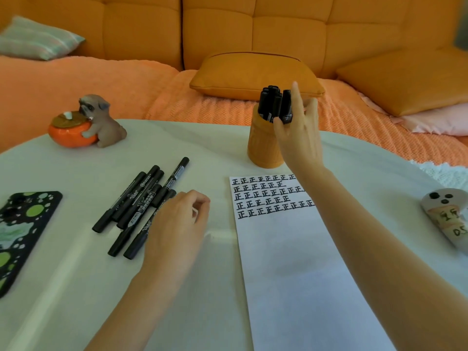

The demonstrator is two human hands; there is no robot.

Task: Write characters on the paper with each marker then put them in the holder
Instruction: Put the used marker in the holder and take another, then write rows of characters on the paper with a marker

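Paper (291, 262) ran from the near edge of the white table (63, 287) toward the middle, with five rows of black characters (268, 196) at its far end. Left hand (174, 224) sat left of the paper, fingers loosely curled and gripping nothing visible, its outer side resting over the ends of the loose markers (141, 198) piled mid-table. Patterned phone (17, 231) lay at the left edge. Orange holder (263, 145) stood just beyond the paper's far end, already packed with black markers (269, 102). Right hand (298, 138) pinched one marker (286, 105) upright at the holder's rim, index finger pointing up. Dog figurine (101, 120) stood at the far left edge; orange sofa (253, 34) lay behind.
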